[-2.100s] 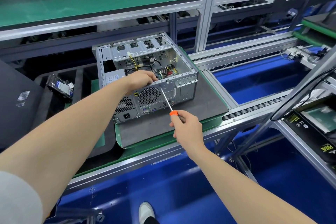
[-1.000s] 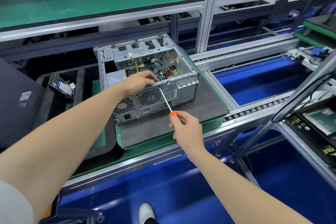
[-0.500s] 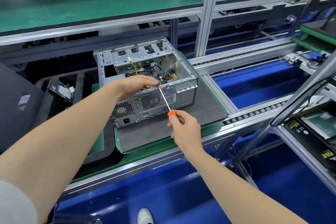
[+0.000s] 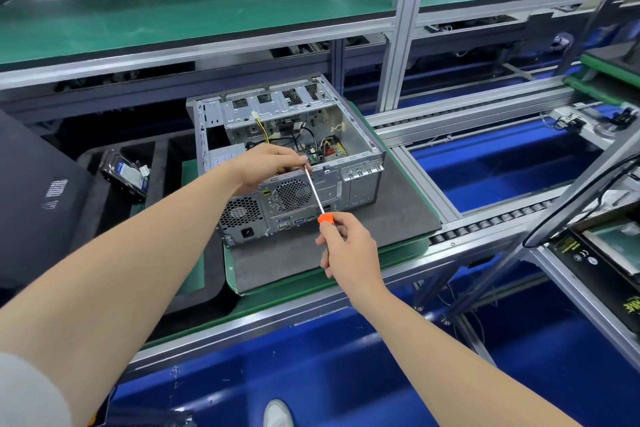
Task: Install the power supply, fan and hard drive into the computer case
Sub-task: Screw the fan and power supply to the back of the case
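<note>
An open silver computer case [image 4: 360,149] lies on a dark mat, rear panel toward me. The power supply [image 4: 242,218] sits in its near-left corner and the rear fan [image 4: 292,194] behind the round grille. My right hand [image 4: 346,246] grips the orange handle of a screwdriver [image 4: 314,189], whose shaft points up at the rear panel's top edge. My left hand [image 4: 268,163] rests on that edge and pinches the shaft's tip. A hard drive [image 4: 124,173] lies in a black foam tray to the left of the case.
The dark mat [image 4: 398,218] lies on a green pallet on a roller conveyor [image 4: 485,225]. A green shelf [image 4: 207,17] runs above and behind the case. A black panel [image 4: 31,198] stands at left. Boxes [image 4: 588,253] sit at far right. Blue floor lies below.
My left hand has risen from inside the case to the top of the rear panel. The screwdriver tip rose from the fan grille to that edge and now meets my left fingers.
</note>
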`<action>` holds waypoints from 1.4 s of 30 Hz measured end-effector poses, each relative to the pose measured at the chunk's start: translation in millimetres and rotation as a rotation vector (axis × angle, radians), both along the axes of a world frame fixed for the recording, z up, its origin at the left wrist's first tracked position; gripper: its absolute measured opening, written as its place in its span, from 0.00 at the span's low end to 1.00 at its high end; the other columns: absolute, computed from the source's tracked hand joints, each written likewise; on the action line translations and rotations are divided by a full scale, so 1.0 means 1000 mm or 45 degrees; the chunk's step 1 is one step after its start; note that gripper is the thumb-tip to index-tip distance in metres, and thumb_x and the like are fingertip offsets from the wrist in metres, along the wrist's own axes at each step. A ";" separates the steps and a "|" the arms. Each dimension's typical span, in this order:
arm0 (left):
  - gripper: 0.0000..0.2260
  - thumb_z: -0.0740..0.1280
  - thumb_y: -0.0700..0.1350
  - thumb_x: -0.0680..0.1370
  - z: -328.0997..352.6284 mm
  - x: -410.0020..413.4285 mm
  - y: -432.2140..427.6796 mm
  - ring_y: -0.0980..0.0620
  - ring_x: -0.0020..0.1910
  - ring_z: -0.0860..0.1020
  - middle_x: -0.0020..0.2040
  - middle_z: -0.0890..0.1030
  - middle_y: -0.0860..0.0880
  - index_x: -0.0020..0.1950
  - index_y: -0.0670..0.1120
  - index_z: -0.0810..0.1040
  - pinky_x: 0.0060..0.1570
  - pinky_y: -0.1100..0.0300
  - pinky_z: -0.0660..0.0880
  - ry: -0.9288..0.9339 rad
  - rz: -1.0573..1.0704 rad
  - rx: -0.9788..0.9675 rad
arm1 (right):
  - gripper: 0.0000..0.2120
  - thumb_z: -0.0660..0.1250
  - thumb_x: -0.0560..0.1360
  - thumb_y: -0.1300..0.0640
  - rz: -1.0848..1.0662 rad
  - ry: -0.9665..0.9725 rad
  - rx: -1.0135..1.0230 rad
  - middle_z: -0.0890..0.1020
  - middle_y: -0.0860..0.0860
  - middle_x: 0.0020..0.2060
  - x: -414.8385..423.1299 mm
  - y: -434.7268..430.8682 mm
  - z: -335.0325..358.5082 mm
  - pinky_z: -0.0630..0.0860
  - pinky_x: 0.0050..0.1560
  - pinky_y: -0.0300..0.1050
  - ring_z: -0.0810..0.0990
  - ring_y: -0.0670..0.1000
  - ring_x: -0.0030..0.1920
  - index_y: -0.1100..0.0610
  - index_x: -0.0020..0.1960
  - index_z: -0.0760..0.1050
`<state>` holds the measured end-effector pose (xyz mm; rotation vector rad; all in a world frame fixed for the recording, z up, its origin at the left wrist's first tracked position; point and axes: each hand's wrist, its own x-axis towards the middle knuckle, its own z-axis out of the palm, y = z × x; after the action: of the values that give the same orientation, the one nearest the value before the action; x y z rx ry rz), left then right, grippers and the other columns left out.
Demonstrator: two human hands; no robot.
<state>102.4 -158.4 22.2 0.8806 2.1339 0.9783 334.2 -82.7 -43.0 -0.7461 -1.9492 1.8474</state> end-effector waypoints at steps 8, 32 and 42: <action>0.12 0.67 0.61 0.79 0.004 0.009 0.000 0.51 0.65 0.75 0.64 0.80 0.57 0.52 0.59 0.87 0.74 0.42 0.63 -0.039 0.065 0.027 | 0.06 0.61 0.84 0.54 0.118 0.006 -0.069 0.81 0.54 0.41 -0.010 -0.006 0.006 0.75 0.29 0.46 0.77 0.52 0.29 0.47 0.58 0.74; 0.19 0.68 0.70 0.74 0.008 0.012 -0.003 0.53 0.72 0.64 0.72 0.73 0.56 0.49 0.58 0.88 0.72 0.39 0.58 -0.082 0.132 -0.046 | 0.27 0.57 0.85 0.57 0.240 -0.041 -0.213 0.79 0.54 0.33 -0.052 0.005 0.027 0.78 0.28 0.50 0.75 0.55 0.26 0.23 0.69 0.67; 0.12 0.63 0.49 0.84 0.001 0.010 0.006 0.52 0.45 0.75 0.54 0.81 0.50 0.58 0.43 0.80 0.50 0.59 0.72 -0.007 0.173 -0.019 | 0.29 0.57 0.84 0.59 0.254 -0.060 -0.197 0.79 0.55 0.34 -0.029 0.022 0.015 0.78 0.27 0.49 0.75 0.54 0.26 0.22 0.68 0.68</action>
<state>112.2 -152.0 23.6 0.7325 2.2166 1.0290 304.8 -60.3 -27.6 -0.6659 -1.9897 2.1368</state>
